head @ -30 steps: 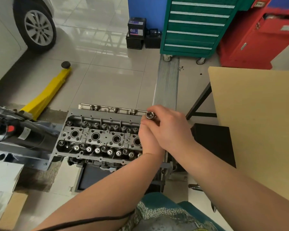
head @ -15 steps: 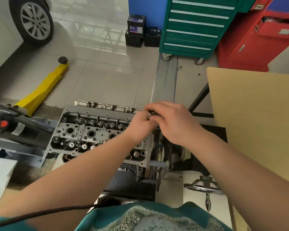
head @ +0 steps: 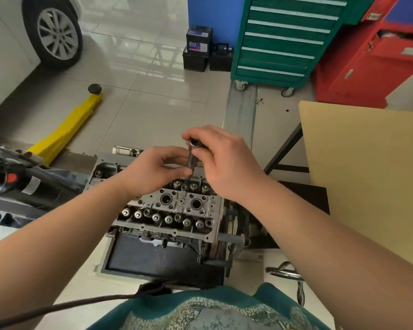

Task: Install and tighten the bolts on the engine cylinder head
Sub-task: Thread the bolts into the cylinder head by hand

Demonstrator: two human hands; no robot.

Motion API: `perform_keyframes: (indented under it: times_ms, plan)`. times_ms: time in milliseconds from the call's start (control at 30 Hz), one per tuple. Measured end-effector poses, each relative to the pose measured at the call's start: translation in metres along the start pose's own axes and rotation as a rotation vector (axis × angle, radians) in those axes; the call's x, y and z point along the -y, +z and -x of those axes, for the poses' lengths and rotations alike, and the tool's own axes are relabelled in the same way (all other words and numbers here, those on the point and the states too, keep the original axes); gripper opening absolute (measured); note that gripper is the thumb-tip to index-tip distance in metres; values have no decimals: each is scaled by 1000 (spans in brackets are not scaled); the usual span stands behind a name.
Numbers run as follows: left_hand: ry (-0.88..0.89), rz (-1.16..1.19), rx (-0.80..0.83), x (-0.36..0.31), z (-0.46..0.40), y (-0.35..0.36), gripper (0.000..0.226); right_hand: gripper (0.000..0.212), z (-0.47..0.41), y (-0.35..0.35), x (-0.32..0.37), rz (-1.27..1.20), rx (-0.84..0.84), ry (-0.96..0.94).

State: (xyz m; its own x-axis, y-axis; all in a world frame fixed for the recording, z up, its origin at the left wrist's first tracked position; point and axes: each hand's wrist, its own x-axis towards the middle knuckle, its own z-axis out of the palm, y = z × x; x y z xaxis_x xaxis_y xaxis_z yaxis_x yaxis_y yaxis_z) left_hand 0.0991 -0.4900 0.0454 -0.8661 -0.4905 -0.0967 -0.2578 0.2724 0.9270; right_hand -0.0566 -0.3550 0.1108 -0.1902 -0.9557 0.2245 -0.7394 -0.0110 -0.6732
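Both hands hold a long bolt upright over the cylinder head.

The right hand [head: 224,163] pinches the bolt [head: 190,160] at its top; the left hand [head: 156,169] pinches its shank, the tip just above the cylinder head [head: 177,206], whose wells hold valve springs. Two batteries [head: 206,51] sit beside the green tool cabinet [head: 284,39].

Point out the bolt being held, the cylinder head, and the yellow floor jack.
bolt [head: 190,160], head view, on its dark shank between the hands.
cylinder head [head: 180,202], head view, on its top face between two round bores.
yellow floor jack [head: 65,129], head view, on its yellow body.
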Motion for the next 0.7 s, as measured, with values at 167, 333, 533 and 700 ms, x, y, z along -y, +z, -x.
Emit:
perform_keyframes:
  times_ms: [167,333,533,700]
  plan:
    - [10,-86,-6,22,2,-8,32,32,-5,24,-1,11,34,28]
    - [19,-76,15,32,-5,-14,32,32,-10,30,1,38,5,69]
    - [72,-28,76,38,-4,-14,30,34,-2,32,8,107,51,96]
    - [146,-15,117,40,-5,-17,36,30,0,34,19,213,3,185]
